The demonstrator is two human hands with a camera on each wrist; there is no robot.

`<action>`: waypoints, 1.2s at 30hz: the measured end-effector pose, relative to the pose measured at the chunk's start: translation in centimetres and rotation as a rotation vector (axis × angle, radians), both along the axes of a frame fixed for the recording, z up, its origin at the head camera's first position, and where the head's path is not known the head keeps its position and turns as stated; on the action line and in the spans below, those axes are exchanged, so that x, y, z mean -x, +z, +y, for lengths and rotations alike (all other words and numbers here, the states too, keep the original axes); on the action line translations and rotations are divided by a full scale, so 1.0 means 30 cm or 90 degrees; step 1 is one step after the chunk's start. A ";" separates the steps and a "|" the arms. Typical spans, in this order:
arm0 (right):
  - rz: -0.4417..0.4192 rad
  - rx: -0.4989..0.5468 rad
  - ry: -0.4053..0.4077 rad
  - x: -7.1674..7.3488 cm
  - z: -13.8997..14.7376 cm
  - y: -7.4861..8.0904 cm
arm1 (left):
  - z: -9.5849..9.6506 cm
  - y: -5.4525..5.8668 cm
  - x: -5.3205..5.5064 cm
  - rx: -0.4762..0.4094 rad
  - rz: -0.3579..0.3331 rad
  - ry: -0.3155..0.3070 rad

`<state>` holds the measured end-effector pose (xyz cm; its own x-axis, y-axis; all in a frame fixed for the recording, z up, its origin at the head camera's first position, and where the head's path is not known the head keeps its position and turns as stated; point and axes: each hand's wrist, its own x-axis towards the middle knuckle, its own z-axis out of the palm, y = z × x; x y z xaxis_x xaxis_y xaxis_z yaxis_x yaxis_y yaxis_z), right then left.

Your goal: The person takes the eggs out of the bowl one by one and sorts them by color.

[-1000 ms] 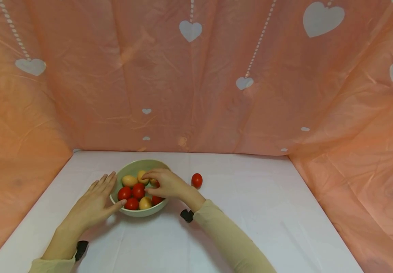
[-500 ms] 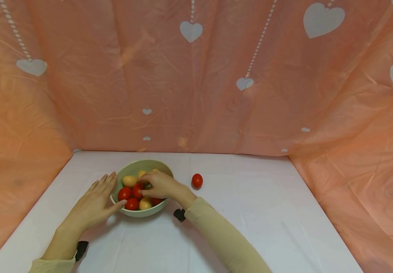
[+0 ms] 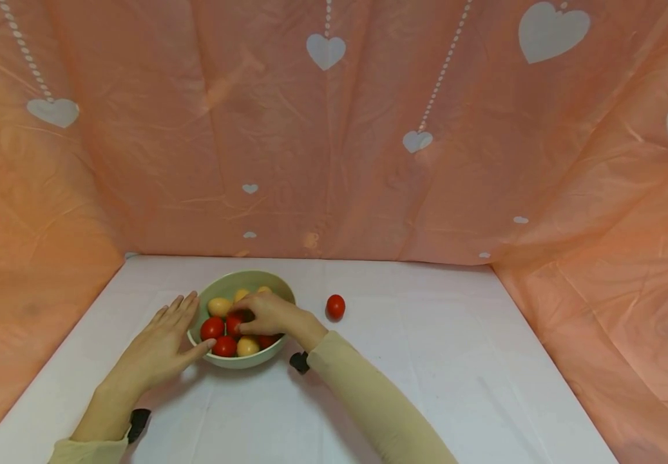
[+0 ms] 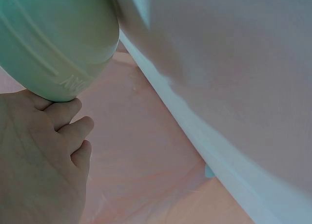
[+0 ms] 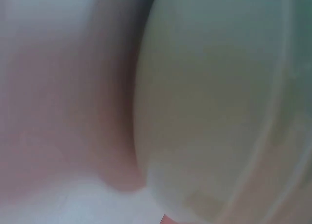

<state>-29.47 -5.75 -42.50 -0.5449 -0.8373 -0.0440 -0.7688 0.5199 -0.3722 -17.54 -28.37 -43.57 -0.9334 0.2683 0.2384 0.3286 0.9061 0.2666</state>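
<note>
A pale green bowl stands left of the middle of the white table, holding several red tomatoes and several yellow oval pieces. My left hand lies along the bowl's left side, fingers straight and thumb over the rim; the left wrist view shows its fingers touching the bowl's outer wall. Inside the bowl, my right hand reaches down from the right, with thumb and fingers about a red tomato in the middle. Its fingertips are partly hidden. The right wrist view is filled by the bowl's wall, blurred.
A single red tomato lies on the white table, right of the bowl. Orange-pink cloth with white hearts encloses the table at the back and sides.
My right hand has moved slightly left and down within the bowl, from above the pieces to the middle red tomato, its fingers closing about it. The left hand has stayed still.
</note>
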 end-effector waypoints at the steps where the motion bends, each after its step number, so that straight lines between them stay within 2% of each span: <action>1: -0.003 0.000 0.001 0.000 0.000 0.001 | 0.000 0.001 0.000 0.000 -0.002 0.001; 19: 0.021 0.015 0.024 -0.004 0.005 -0.010 | -0.002 -0.005 0.002 0.004 0.000 0.000; 36: 0.077 0.171 0.028 -0.027 0.044 -0.002 | -0.001 -0.011 0.005 0.008 0.003 0.000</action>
<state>-28.66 -4.43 -42.56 -0.4961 -0.8329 0.2453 -0.8353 0.3808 -0.3966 -17.69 -28.41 -43.89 -0.9324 0.2712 0.2391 0.3296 0.9093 0.2539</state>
